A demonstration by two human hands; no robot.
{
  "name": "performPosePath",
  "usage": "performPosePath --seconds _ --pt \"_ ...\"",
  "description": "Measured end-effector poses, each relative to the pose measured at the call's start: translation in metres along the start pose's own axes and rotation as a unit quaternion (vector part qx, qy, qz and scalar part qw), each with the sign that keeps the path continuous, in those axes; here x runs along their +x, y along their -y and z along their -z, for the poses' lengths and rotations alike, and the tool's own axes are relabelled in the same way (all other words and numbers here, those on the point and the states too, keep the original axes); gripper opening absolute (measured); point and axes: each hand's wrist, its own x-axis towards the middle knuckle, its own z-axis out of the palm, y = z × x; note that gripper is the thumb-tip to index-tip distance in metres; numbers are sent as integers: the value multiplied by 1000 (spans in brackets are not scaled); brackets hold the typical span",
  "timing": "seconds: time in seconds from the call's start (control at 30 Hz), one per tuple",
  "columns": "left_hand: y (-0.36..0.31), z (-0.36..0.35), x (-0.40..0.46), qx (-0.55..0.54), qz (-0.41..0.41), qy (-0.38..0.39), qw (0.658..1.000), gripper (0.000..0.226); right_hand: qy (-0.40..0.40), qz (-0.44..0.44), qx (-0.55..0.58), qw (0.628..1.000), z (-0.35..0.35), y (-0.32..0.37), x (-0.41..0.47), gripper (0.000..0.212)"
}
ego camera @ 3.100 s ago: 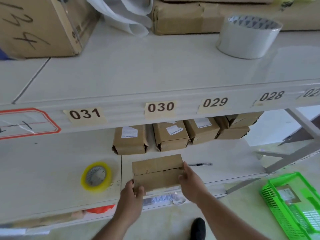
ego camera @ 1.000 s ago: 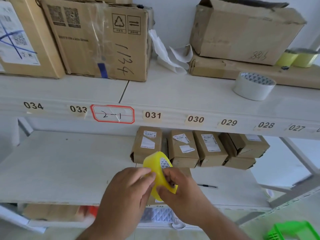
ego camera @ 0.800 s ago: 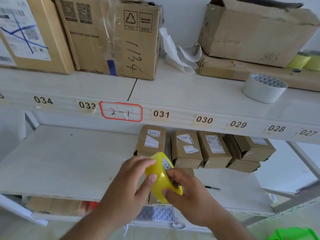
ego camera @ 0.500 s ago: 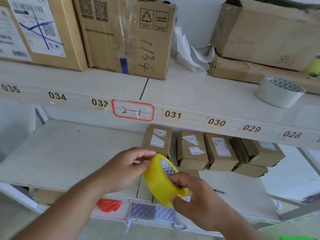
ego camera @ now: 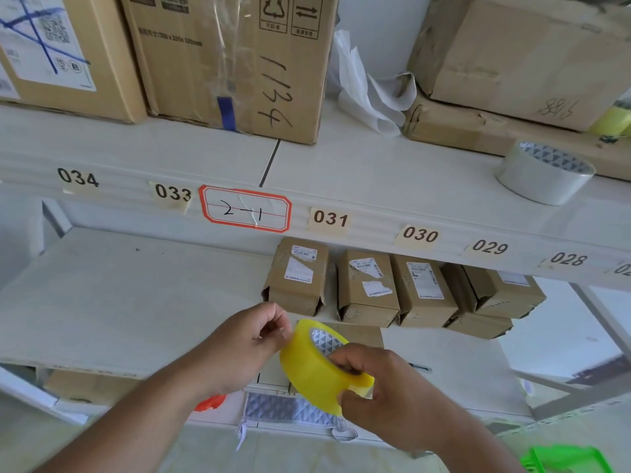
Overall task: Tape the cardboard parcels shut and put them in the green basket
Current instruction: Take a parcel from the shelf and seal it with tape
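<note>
From the head camera, the right hand (ego camera: 392, 387) grips a yellow tape roll (ego camera: 314, 367), fingers curled through its patterned core and thumb under its rim, while the left hand (ego camera: 246, 339) pinches thumb and fingertips together at the roll's upper left edge, apparently on the tape's loose end, which is too clear to make out. The roll is held tilted in front of the lower shelf (ego camera: 129, 302). Behind it, on that shelf, lies a flat cardboard parcel (ego camera: 362, 334), mostly hidden by the roll. Farther back stands a row of small parcels (ego camera: 368, 291) with white printed labels too small to read. The shelf edge above carries tags reading 034, 033, 031, 030, 029 and 028, plus a red-bordered label (ego camera: 246, 209) handwritten "2-1". On the upper shelf sits a large carton (ego camera: 235, 63) marked "1134" by hand, with recycling and arrow symbols, a carton to the right scrawled with illegible digits, and a clear tape roll (ego camera: 543, 172). A corner of the green basket (ego camera: 566, 459) shows at bottom right.
</note>
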Motion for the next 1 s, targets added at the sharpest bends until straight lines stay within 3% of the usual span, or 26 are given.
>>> performPosePath --seconds 0.17,0.27,0.43,0.53,0.67,0.73,0.87,1.0 --pt "-5 -20 -7 37 -53 -76 995 20 -46 -35 65 996 -6 0 3 19" --pt "-7 -26 -12 31 -65 -79 994 16 -105 -54 59 991 -10 4 6 27" --pt "-18 -33 -27 6 -95 -151 984 22 -115 -151 -91 978 -8 8 16 39" --pt "-16 -39 -27 -84 -15 -176 981 17 -122 -173 -134 968 -7 11 19 39" --pt "-11 -46 -23 -331 144 -149 920 14 -133 -182 -146 963 -9 15 20 44" --pt "-9 -49 -24 -376 169 -136 901 14 -126 -186 -154 962 -9 14 21 44" --pt "-9 -51 -25 -458 213 -91 858 48 -114 -188 -171 960 -9 12 21 44" --pt "-5 -53 -26 -494 268 -57 825 53 -110 -184 -186 959 -7 8 20 47"
